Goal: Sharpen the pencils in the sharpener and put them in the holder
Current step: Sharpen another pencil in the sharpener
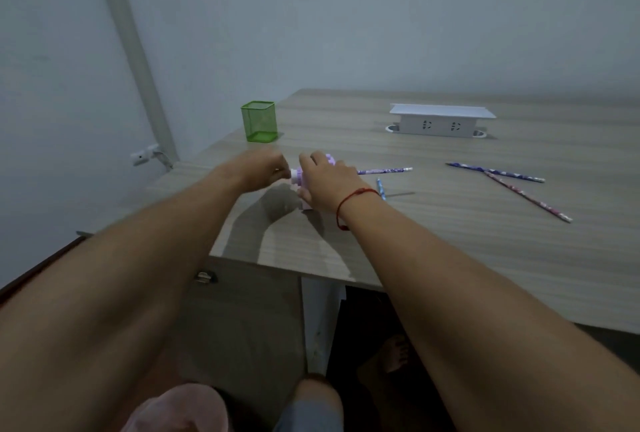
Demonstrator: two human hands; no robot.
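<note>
Two bare forearms reach from the near edge over a wood-grain desk (450, 241). The right hand (323, 186), with a red thread bracelet (349, 201) at the wrist, is draped over a small lilac-and-white pencil sharpener (296, 178) standing near the desk's left front corner, fingers curled round its top and far side as though steadying it. The left hand (266, 168) is closed at the sharpener's left end, fingertips pinched together against the white part there; whether it grips a crank, a clamp knob or a pencil stub cannot be told, since the hand covers the spot.

The green mesh pencil holder (259, 121) stands at the far left of the desk, well apart from the hands, and no pencil is seen rising above its rim. Four patterned pencils lie loose on the desk: a purple pencil (384, 171) just right of the right hand, a short blue pencil (381, 188) beside the wrist, partly hidden, and farther right a dark blue pencil (495, 171) crossing a pink pencil (528, 200). Whether any tip is sharpened is too small to tell. A white socket box (441, 120) sits at the far centre.

Judged from this layout, the task is at an early stage: the sharpener is being handled or prepared, nothing appears delivered to the holder, and every visible pencil remains to be sharpened and placed.
</note>
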